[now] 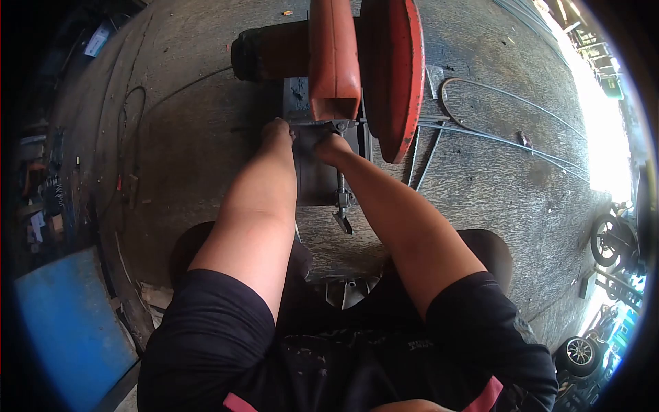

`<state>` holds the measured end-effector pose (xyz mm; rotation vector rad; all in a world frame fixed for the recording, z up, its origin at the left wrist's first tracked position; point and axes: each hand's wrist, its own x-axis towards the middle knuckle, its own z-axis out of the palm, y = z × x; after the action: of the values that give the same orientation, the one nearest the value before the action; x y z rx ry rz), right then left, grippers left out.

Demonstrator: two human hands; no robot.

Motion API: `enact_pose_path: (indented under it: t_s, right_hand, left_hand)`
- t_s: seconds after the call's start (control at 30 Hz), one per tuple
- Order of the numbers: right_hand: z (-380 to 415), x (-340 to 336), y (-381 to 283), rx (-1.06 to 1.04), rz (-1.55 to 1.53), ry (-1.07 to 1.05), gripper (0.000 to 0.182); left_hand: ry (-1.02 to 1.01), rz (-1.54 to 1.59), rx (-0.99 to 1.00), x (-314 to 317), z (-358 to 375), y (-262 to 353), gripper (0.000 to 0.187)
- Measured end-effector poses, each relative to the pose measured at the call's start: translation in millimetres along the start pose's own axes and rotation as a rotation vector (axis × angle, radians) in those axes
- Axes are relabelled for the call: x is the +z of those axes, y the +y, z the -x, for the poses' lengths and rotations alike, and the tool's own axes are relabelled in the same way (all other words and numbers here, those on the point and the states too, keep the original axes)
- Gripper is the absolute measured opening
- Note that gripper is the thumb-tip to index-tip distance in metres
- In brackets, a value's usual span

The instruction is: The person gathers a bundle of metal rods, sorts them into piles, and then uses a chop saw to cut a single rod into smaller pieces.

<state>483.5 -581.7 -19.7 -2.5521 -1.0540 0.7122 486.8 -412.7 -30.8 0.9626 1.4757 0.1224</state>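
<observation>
A red cut-off saw (334, 58) stands on the floor in front of me, with a round red blade guard (405, 82) on its right side. My left hand (278, 130) reaches the left of its dark metal base (316, 180), fingers curled in. Just under the saw's red housing is my right hand (331, 147), bent inward and closed beside the clamp screw (341, 180). Whatever either hand grips is hidden by the hands and dim shade. The crank handle (343, 221) of the screw hangs toward me.
Long thin metal rods (508, 144) lie on the worn floor (480, 226) to the right, some bent into a loop. A black cable (185, 88) runs left from the motor (255, 53). At lower left is a blue panel (72, 329); motorcycle wheels (579, 351) stand at far right.
</observation>
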Motion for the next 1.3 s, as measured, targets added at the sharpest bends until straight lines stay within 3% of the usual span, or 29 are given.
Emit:
enact_pose_path:
  t_s: [0.13,0.17,0.23,0.27,0.43,0.5,0.6,0.7,0.87,1.0,1.07,1.17,1.23,1.3]
  right_hand:
    - [7,-8,6,-0.156,0.144,-0.107,0.027]
    - [-3,8,10,0.055,-0.222,-0.053,0.025]
    - [-21,38,20,0.267,-0.594,-0.004,0.023]
    - [-29,51,30,0.27,-0.684,-0.025,0.019]
    - [-18,37,32,0.391,-0.937,-0.104,0.019]
    - [-21,44,35,0.311,-0.862,-0.064,0.02]
    - [-9,26,22,0.349,-0.877,-0.001,0.021]
    - [5,2,11,0.471,-1.039,0.018,0.023]
    - [14,-10,3,0.505,-1.197,0.013,0.023]
    - [14,-9,3,0.545,-1.192,0.053,0.022]
    - [12,-6,2,0.586,-1.188,0.053,0.021]
    - [11,-4,1,0.609,-1.169,0.133,0.021]
    - [18,-6,3,0.626,-1.12,0.118,0.021]
    - [32,-3,3,0.687,-1.201,0.19,0.02]
  left_hand:
    - [0.003,-0.195,0.024,-3,-7,-10,0.019]
    - [0.002,-0.195,0.017,-4,-6,-11,0.02]
    - [0.005,-0.255,0.03,-4,-18,-17,0.021]
    - [-0.004,-0.307,0.041,-1,-28,-21,0.022]
    - [0.063,-0.247,0.0,5,-49,-27,0.024]
    - [0.098,-0.295,0.017,7,-32,-21,0.025]
    - [0.036,-0.482,0.054,5,-37,-16,0.025]
    - [-0.006,-0.887,0.119,2,-26,-11,0.03]
    - [0.001,-0.612,0.188,-1,-28,-25,0.038]
    - [-0.079,-0.598,0.255,-2,-23,-31,0.037]
    - [0.037,-1.121,0.38,-2,5,-32,0.038]
    - [0.018,-1.312,0.436,-2,38,-29,0.041]
    - [0.059,-1.033,0.286,1,21,-46,0.045]
    - [0.178,-0.79,0.218,2,49,-52,0.05]
